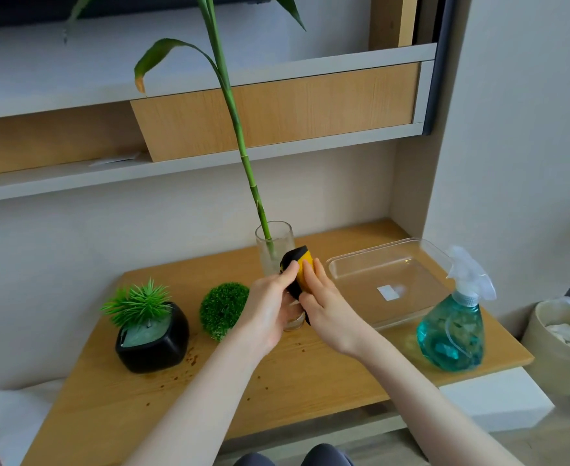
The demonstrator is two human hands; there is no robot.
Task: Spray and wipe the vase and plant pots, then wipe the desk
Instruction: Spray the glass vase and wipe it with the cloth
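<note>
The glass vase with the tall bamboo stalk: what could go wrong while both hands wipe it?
1. The glass vase is narrow and the bamboo stalk leans far, so pressure from the cloth could tip it.
2. The left hand seems to steady it only low down; a slip might knock it onto the clear plastic tray beside it.

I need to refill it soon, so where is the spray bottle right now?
The spray bottle stands untouched at the right end of the desk in the head view, just right of the clear plastic tray.
</note>
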